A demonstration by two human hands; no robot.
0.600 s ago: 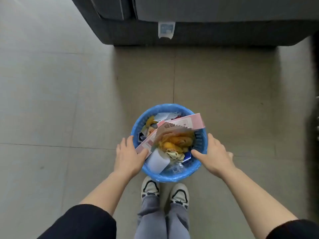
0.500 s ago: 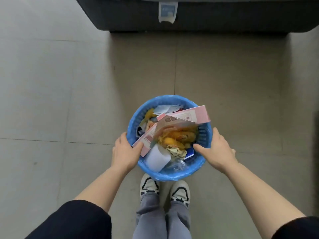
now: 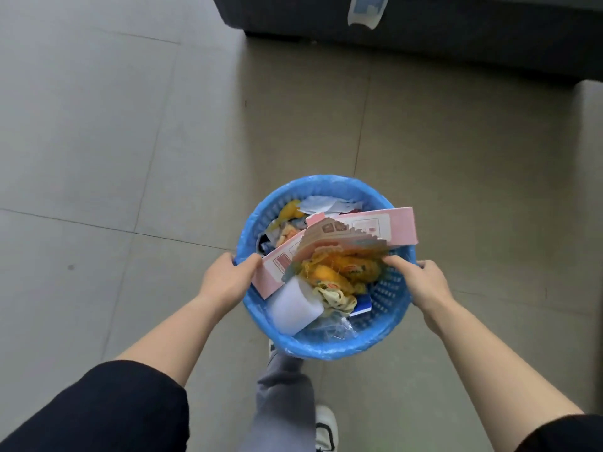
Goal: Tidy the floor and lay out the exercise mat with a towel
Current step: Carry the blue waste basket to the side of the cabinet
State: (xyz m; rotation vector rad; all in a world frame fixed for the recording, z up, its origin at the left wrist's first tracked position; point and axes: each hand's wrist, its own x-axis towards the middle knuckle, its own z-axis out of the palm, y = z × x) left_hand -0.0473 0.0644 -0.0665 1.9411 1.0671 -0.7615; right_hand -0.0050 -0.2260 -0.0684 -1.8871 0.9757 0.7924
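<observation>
Well, the person has the bin [image 3: 326, 187] caught between both hands. The left hand [image 3: 225, 282] is clamped on the rim at its side, with the thumb hooked over the edge to the inside and the fingers wrapped round the outside wall. The right hand [image 3: 421, 285] grips the opposite side the same way, thumb lying over the rim into the bin and fingers curled round the outside. So the bin sits straight between the two grips, out in front of the body. Its near edge overlaps a grey trouser leg [image 3: 284, 396] that passes beneath it. One white shoe [image 3: 326, 425] shows nearer the person than either hand.

The bin is blue and mesh-walled, with a blue liner folded over the rim, and it is full. A long pink box [image 3: 401, 226] lies slantwise across the top. Its low end touches the left thumb and its high end pokes past the rim beyond the right hand. Just off the right thumb is a heap of yellow wrappers [image 3: 342, 272]; whether the thumb touches them I cannot tell. Inward from the left hand, a white roll [image 3: 295, 308] leans against the wall. White paper [image 3: 321, 203] lies at the far side, away from both grips. Clear plastic [image 3: 336, 327] and a blue card [image 3: 362, 308] lie between the roll and the right hand.

Well past both hands, a dark sofa [image 3: 456, 37] stands on the grey tile floor [image 3: 130, 158], with a white tag [image 3: 367, 9] hanging from its front. Black sleeves [image 3: 98, 409] cover both upper arms.
</observation>
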